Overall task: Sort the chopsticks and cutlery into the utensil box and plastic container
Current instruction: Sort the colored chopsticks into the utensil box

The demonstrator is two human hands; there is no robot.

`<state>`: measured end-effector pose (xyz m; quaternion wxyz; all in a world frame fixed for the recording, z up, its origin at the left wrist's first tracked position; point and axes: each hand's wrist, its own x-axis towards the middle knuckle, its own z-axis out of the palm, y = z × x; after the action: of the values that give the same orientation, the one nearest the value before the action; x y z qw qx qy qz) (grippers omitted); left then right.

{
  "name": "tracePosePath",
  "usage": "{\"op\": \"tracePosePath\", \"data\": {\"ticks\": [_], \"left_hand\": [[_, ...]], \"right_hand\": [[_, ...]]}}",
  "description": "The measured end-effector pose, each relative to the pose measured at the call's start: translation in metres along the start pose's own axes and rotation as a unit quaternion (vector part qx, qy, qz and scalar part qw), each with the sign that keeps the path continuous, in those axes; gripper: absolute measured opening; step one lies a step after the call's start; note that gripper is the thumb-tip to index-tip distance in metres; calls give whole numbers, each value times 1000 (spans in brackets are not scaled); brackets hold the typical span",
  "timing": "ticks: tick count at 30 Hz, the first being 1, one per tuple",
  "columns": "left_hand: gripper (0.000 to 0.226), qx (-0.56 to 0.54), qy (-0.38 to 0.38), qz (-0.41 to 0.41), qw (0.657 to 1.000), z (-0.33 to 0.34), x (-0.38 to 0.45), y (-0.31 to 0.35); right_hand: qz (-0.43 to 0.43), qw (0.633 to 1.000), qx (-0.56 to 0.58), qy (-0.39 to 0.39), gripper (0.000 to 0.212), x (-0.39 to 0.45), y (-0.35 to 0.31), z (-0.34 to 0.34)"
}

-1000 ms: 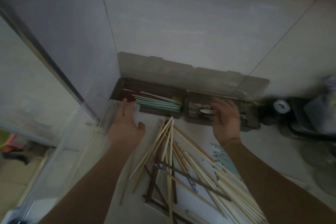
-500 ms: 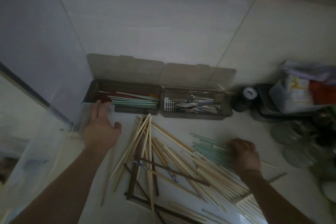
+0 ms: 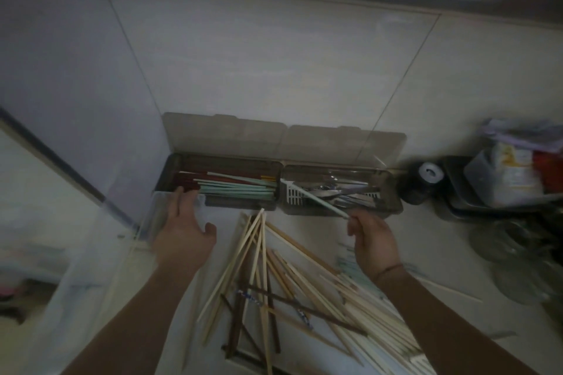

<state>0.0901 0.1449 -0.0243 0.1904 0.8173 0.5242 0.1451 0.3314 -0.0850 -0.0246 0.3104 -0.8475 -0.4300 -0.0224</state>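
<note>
Since 0.5 s ago the right hand [image 3: 373, 245] has come up off the chopstick pile [image 3: 304, 292] w/ one pale green chopstick [image 3: 316, 200], fingers pinched on its near end; the tip slants up-left over the box's cutlery side. Left hand [image 3: 182, 231] hasn't moved: fingers spread, holding nothing, fingertips on the far rim of the clear plastic container [image 3: 91, 268] at the counter's left edge.

No readable writing; the packets at the counter's right edge are too blurred to read.

Utensil box [image 3: 387, 204]: smoky translucent plastic, long rectangle w/ two compartments, hinged lids open against the tiled wall [image 3: 274, 70] at the counter's back edge. Left compartment holds pale green, dark red and a yellow-tipped chopstick lying lengthwise. Right compartment holds shiny metal cutlery [image 3: 341, 192] beside a white slotted insert [image 3: 294, 196].

The pile sits mid-counter, near edge: mostly pale wooden or bamboo sticks, crossed and fanned, a few dark brown ones, some blue-patterned, plus more pale green ones near the right wrist. A black jar w/ a white top [image 3: 426, 175] stands just right of the box.
</note>
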Motion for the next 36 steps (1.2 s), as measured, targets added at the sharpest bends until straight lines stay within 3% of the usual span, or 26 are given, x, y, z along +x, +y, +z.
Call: {"op": "tracePosePath", "data": {"ticks": [6, 12, 18, 21, 25, 29, 31, 33, 36], "left_hand": [[73, -8, 27, 27, 999, 3, 0, -5], [72, -27, 31, 41, 998, 4, 1, -8], [71, -40, 25, 33, 998, 5, 0, -8], [71, -39, 28, 30, 998, 4, 0, -7], [72, -35, 15, 17, 999, 3, -1, -4], [72, -35, 3, 3, 999, 1, -2, -1], [71, -33, 1, -2, 999, 1, -3, 0], [71, -26, 0, -3, 1000, 1, -2, 0], [71, -13, 8, -1, 1000, 3, -1, 0]], "right_hand": [[-22, 997, -61, -44, 17, 73, -71, 46], [30, 971, -161, -173, 25, 117, -103, 78], [-45, 957, -215, -189, 25, 126, -109, 92], [-58, 973, -156, -159, 24, 128, -100, 90], [-39, 998, -50, -30, 19, 109, -67, 60], [76, 995, 22, 69, 10, 43, -15, 3], [130, 984, 4, 119, 19, 3, 19, -21], [198, 973, -25, 112, 29, -31, 47, -41], [241, 968, -62, 33, 25, -69, 81, -49]]}}
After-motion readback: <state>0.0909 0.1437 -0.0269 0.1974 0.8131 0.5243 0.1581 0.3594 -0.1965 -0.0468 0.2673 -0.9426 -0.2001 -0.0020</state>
